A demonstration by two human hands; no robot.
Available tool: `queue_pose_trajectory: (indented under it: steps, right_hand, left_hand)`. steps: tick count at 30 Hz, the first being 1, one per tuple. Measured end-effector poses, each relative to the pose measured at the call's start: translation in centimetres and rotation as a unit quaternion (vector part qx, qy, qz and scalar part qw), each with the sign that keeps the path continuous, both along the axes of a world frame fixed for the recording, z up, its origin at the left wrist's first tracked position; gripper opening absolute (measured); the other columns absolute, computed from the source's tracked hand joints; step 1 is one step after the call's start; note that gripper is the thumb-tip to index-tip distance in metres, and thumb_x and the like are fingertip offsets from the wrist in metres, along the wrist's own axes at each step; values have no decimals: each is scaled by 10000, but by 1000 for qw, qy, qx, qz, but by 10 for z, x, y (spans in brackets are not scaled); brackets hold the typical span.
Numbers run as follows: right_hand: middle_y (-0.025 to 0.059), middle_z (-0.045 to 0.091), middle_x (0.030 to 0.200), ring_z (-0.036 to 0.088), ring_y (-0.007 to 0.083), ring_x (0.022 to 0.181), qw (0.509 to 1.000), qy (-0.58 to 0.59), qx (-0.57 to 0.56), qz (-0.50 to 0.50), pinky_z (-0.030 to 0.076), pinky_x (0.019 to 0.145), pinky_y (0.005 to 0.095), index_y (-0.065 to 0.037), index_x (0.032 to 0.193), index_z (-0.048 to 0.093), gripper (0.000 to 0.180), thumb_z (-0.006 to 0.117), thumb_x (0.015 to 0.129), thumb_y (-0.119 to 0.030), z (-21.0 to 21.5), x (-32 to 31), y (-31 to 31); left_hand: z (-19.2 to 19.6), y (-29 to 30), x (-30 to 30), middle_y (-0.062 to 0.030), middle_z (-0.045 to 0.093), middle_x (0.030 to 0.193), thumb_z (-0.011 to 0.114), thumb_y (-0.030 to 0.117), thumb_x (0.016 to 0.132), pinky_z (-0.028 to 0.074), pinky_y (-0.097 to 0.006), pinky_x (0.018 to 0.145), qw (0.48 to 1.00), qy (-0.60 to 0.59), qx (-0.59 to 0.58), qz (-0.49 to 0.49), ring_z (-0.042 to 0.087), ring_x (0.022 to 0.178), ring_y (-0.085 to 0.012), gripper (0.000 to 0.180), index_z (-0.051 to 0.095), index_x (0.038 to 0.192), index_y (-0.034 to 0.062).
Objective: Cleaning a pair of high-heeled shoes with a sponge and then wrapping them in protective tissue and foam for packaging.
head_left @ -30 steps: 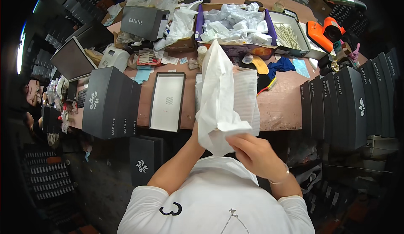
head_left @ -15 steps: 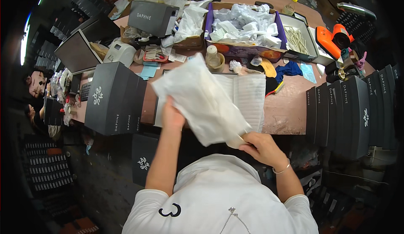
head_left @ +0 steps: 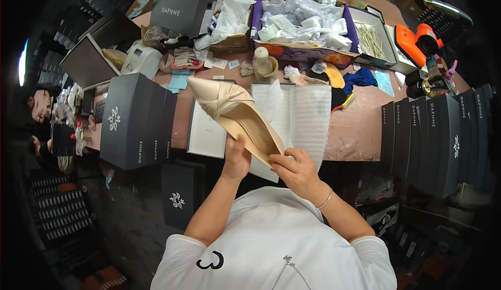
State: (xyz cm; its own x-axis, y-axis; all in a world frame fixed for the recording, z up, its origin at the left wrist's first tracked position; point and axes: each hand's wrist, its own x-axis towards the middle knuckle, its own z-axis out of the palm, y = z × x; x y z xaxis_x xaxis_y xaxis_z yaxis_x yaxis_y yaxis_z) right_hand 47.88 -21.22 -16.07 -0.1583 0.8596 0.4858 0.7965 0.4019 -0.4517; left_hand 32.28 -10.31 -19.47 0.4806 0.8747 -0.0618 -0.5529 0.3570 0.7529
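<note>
White wrapping, held up half a second ago, is gone; a beige pointed shoe [head_left: 237,116] now shows. Left hand [head_left: 237,159] and right hand [head_left: 297,169] fingers clasp its heel end, toe toward 11 o'clock. Brown surface [head_left: 355,128] beneath, dark boxes [head_left: 133,120] at 9 o'clock.

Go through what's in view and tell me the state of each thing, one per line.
Beige pointed shoe: lifted above the table, held by both hands.
Left hand: gripping the shoe's rear.
Right hand: fingers on the shoe's heel end.
Purple-edged box: open, full of crumpled white paper.
Dark grey shoebox: closed, standing.
Shoebox lid: lying flat.
</note>
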Motion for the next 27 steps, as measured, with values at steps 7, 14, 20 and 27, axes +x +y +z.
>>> queue_pose_trajectory:
  steps: [7,14,20,27]
  right_hand:
    - [113,621,1015,629,230,762,960,275,-52,16,533,685,302,-25,974,603,294,628,706,91,-30,-22,-26]
    - [109,507,1083,605,167,918,852,483,-199,-43,531,766,270,-13,1076,503,306,584,806,106,-43,-21,-29]
    - [156,545,1228,603,230,999,794,527,-301,-36,492,863,335,-42,1401,348,586,555,853,-49,-33,-33,-6]
    - [169,572,1210,548,225,1105,807,516,-288,-27,403,967,304,-20,1403,360,520,393,887,-75,-45,-26,41]
  left_hand:
    - [19,-17,-9,-73,539,1145,489,128,958,407,-280,923,971,222,75,49,515,1052,-133,295,472,1222,-2]
    - [18,-16,-9,-73,539,1155,459,146,986,416,-281,919,965,250,57,54,523,1049,-132,304,449,1251,-3]
    - [7,-18,-11,-92,504,1230,457,231,991,404,-308,956,972,228,52,-2,508,1119,-169,393,416,1303,-4]
    - [-13,15,-43,-245,468,1280,599,165,888,377,-417,1011,785,486,384,10,452,1187,-388,498,434,1312,-38]
